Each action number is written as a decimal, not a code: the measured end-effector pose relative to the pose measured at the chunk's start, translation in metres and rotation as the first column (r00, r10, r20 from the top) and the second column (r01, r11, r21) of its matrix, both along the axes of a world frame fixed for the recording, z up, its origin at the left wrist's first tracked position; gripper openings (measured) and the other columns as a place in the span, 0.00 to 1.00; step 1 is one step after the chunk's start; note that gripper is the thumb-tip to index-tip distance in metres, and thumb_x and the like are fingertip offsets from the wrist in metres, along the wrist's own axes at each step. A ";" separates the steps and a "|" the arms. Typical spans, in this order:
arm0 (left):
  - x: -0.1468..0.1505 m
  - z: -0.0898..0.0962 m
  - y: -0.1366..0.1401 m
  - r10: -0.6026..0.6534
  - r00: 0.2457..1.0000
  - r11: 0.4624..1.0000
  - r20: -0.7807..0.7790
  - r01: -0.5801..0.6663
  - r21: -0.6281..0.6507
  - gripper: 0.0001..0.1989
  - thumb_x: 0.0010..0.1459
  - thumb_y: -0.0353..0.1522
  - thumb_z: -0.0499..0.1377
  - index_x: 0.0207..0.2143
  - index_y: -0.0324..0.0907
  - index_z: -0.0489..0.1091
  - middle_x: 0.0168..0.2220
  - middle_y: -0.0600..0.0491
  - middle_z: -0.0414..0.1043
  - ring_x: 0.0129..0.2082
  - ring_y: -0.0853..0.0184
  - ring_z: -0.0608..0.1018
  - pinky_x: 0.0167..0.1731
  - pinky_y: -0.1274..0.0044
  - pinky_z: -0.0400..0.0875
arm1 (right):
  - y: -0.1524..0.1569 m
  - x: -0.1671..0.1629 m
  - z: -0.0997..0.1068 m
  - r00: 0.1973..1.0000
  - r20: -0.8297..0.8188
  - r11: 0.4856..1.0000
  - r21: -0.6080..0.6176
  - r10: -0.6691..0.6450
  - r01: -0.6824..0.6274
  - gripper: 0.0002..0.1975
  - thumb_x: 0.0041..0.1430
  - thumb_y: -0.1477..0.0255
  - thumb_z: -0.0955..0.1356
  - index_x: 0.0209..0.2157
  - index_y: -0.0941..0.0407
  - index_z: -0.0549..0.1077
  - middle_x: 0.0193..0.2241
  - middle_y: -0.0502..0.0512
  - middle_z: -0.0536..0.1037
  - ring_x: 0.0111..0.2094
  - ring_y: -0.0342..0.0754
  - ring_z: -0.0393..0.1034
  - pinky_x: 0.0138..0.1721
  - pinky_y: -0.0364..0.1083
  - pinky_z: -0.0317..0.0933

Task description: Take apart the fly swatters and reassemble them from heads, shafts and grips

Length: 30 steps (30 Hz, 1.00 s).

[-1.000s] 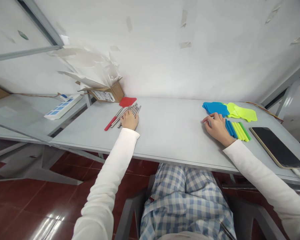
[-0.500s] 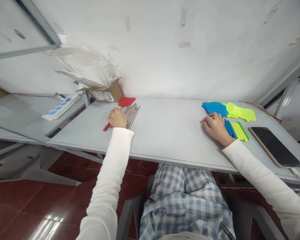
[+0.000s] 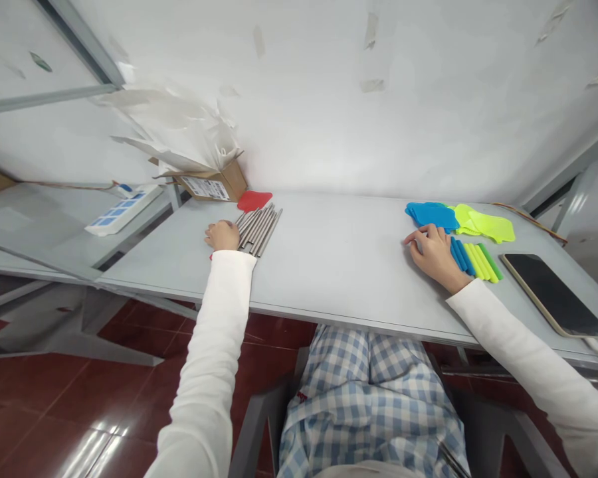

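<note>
Curled low over the left part of the table, my left hand (image 3: 222, 236) is closed around a red tube, of which only a sliver shows below the hand. Just right of it lies a bunch of thin metal rods (image 3: 259, 228), side by side. A flat red piece (image 3: 254, 200) rests behind them. My right hand (image 3: 434, 257) lies on the table with its fingers apart, holding nothing visible. Beside it are blue tubes (image 3: 462, 257), yellow tubes (image 3: 480, 263) and a green tube (image 3: 491, 261). Flat blue pieces (image 3: 432, 216) and flat yellow pieces (image 3: 491, 224) lie just behind.
A cardboard box (image 3: 234, 180) with white plastic wrapping stands at the back left against the wall. A phone (image 3: 555, 294) with a white cable lies at the right. Further left, a power strip (image 3: 123, 211) sits on the adjoining surface.
My left hand has shifted left off the metal rods and over the red tube, covering most of it. My right hand has stayed in place.
</note>
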<state>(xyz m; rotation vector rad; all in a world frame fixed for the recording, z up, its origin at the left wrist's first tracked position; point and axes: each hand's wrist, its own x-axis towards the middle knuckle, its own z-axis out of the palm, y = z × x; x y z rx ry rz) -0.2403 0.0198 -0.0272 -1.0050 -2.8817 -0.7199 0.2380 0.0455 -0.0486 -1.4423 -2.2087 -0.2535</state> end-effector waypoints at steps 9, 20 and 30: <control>-0.002 -0.004 -0.001 -0.071 0.993 0.997 -0.097 0.072 0.003 0.15 0.59 0.34 0.56 0.46 0.37 0.72 0.54 0.34 0.69 0.58 0.47 0.68 0.56 0.58 0.62 | -0.001 0.000 0.000 1.000 -0.021 1.000 0.004 0.022 -0.022 0.14 0.61 0.72 0.59 0.37 0.56 0.76 0.41 0.64 0.70 0.42 0.59 0.61 0.42 0.56 0.53; 0.022 0.013 -0.008 -0.106 0.965 0.984 -0.241 0.136 0.113 0.16 0.61 0.31 0.50 0.51 0.38 0.66 0.49 0.39 0.73 0.50 0.52 0.75 0.50 0.63 0.67 | -0.001 0.000 0.000 1.000 0.000 1.000 0.001 0.025 -0.025 0.14 0.62 0.73 0.59 0.37 0.56 0.76 0.42 0.63 0.70 0.43 0.58 0.62 0.43 0.55 0.53; 0.060 0.009 -0.009 -0.492 0.744 0.759 -0.452 0.621 0.196 0.20 0.63 0.35 0.47 0.54 0.38 0.65 0.47 0.43 0.72 0.45 0.60 0.76 0.48 0.70 0.68 | -0.007 -0.007 0.005 0.993 -0.078 0.995 -0.042 0.088 -0.092 0.14 0.63 0.69 0.60 0.42 0.56 0.74 0.44 0.65 0.70 0.45 0.60 0.63 0.46 0.57 0.55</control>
